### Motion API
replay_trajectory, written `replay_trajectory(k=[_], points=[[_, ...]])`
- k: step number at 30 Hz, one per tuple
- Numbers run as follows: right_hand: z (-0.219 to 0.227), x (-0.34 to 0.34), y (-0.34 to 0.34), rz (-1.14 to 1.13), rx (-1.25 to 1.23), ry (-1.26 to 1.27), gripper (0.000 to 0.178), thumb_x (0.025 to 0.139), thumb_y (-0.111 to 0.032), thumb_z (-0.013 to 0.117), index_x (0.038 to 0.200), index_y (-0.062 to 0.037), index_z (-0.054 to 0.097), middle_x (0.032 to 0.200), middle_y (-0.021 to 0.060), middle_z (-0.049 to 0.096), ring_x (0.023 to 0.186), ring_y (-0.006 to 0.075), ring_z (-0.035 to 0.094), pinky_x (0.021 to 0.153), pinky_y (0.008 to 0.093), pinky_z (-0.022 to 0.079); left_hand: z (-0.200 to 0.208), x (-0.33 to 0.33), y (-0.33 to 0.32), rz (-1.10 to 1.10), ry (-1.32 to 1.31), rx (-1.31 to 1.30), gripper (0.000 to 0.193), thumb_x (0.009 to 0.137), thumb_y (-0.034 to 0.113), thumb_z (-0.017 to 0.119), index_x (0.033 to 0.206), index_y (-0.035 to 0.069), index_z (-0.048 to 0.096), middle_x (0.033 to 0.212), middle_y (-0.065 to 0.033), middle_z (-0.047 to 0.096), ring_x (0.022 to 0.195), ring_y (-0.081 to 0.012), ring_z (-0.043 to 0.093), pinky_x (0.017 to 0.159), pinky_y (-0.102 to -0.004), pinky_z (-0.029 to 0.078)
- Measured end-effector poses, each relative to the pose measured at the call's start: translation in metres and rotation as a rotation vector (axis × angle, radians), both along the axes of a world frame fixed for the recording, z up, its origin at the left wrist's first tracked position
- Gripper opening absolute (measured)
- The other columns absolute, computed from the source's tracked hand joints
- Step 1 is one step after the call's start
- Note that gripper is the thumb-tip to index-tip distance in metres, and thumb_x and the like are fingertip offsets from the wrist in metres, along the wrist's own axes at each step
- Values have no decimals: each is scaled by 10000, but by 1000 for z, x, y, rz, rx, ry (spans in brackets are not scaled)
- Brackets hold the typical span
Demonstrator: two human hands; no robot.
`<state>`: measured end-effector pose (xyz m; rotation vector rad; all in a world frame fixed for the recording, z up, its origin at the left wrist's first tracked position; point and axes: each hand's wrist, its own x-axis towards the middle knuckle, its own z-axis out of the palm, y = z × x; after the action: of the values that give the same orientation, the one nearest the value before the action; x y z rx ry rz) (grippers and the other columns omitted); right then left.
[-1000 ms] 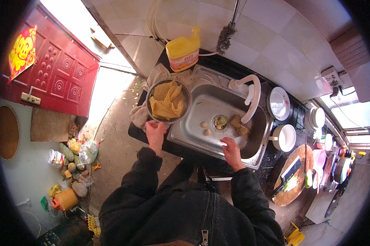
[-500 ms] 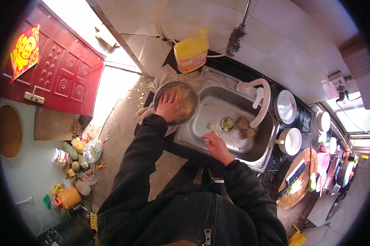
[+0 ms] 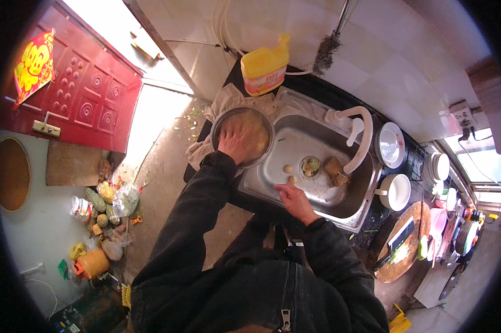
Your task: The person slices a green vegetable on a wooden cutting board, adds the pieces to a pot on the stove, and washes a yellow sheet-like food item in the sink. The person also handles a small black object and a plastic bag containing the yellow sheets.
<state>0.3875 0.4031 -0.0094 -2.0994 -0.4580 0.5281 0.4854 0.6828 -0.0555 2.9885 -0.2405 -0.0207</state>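
Observation:
My left hand (image 3: 236,142) reaches into a round metal bowl (image 3: 271,129) with yellowish contents, its fingers spread and partly under the surface. The bowl stands at the left end of the steel sink (image 3: 311,126). Over the sink's near edge is my right hand (image 3: 298,204), fingers drawn in and pointing left; nothing shows in them. Just beyond its fingertips a small pale round piece (image 3: 292,180) lies on the sink floor, with another pale piece (image 3: 287,168) beside it. Greenish scraps (image 3: 310,166) sit in the drain, and a brown clump (image 3: 336,171) lies to its right.
A white faucet (image 3: 366,133) curves over the sink. A yellow jug (image 3: 265,67) stands behind the bowl on a crumpled cloth (image 3: 228,101). To the right are a plate (image 3: 390,145), a white mug (image 3: 396,192) and a round cutting board (image 3: 417,244) with a cleaver (image 3: 400,236).
My right hand has shifted slightly nearer to me and right, its fingers more drawn in. A second pale piece now shows in the sink. My left hand stays in the bowl.

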Motion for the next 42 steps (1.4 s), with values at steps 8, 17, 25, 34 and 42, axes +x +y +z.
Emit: replay_trajectory(k=[8, 17, 25, 34, 42], points=[[8, -28, -31, -116, 15, 8, 266, 940, -108, 576, 1185, -57, 667, 1087, 154, 684, 995, 306, 669, 877, 372, 520, 24, 19, 28, -223, 94, -179, 608, 937, 443, 554, 1508, 308, 395, 1610, -174, 246, 1472, -472, 208, 1142, -668, 203], [10, 2, 6, 73, 52, -188, 277, 941, -103, 520, 1181, -42, 644, 1148, 187, 662, 1068, 379, 624, 910, 445, 507, 20, -2, 4, -202, 240, 49, 639, 939, 518, 555, 1524, 392, 331, 1625, -186, 197, 1487, -461, 184, 1103, -727, 222], [10, 72, 64, 126, 48, -276, 304, 907, -48, 497, 1190, 14, 588, 1148, 219, 588, 1099, 402, 572, 933, 453, 488, 23, 0, -1, -161, 196, 8, 667, 873, 530, 630, 1473, 317, 429, 1578, -188, 288, 1430, -453, 309, 1086, -679, 299], [10, 145, 118, 179, -155, -217, 595, 830, 21, 593, 1384, 41, 378, 1273, 275, 468, 1195, 449, 512, 989, 472, 463, 49, 7, 41, -185, 117, -110, 700, 818, 320, 699, 1446, 136, 451, 1359, -190, 533, 1187, -398, 553, 997, -474, 463], [12, 172, 143, 235, -376, -83, 523, 779, -3, 666, 1253, 46, 449, 1239, 301, 484, 1090, 489, 587, 916, 514, 513, -17, 23, 26, 88, 202, -129, 612, 805, 202, 665, 1386, 116, 492, 1177, -217, 577, 1005, -406, 642, 860, -458, 545]])
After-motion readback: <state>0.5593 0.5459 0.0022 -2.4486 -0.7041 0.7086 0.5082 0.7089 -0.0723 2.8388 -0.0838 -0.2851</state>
